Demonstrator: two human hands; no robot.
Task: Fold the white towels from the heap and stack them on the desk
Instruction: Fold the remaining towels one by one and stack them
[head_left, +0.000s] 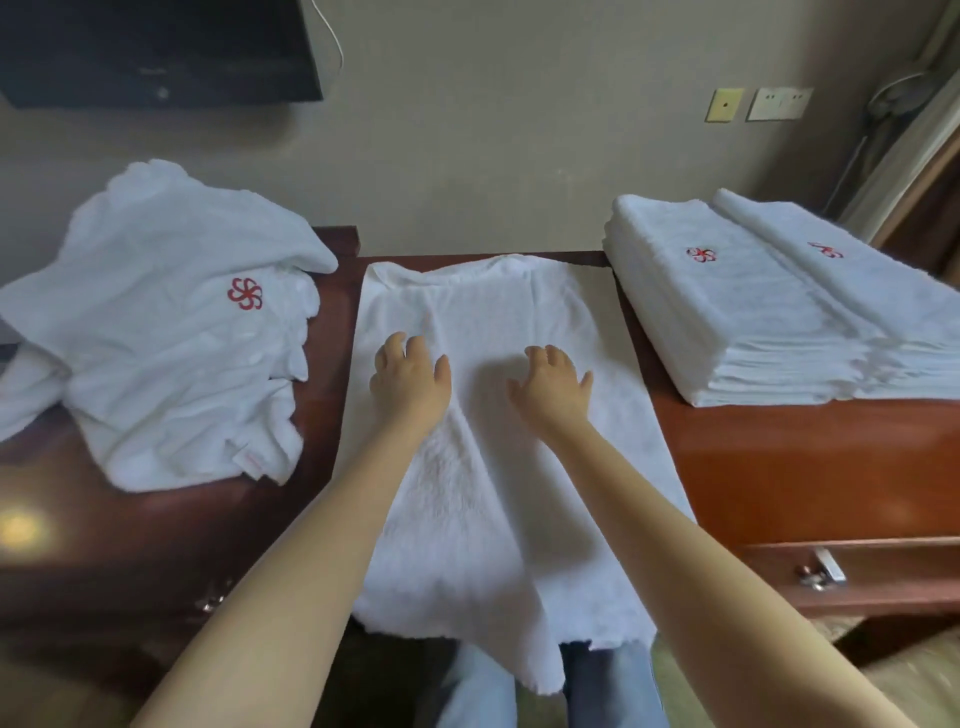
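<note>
A white towel (483, 312) lies spread over the middle of the dark wooden desk (779, 467), its near end hanging over the front edge. My left hand (408, 376) and my right hand (553, 387) both rest palm down on it, fingers relaxed, about a hand's width apart. A raised fold runs between my forearms toward the near edge. A loose heap of white towels (156, 332) with a red flower logo sits on the left. A neat stack of folded towels (769, 312) stands on the right.
A dark screen (156, 47) hangs on the wall at the top left. Wall sockets (779, 103) are at the upper right. The desk has a drawer with a metal handle (815, 574) at the right front. My legs in jeans (597, 691) are below the desk edge.
</note>
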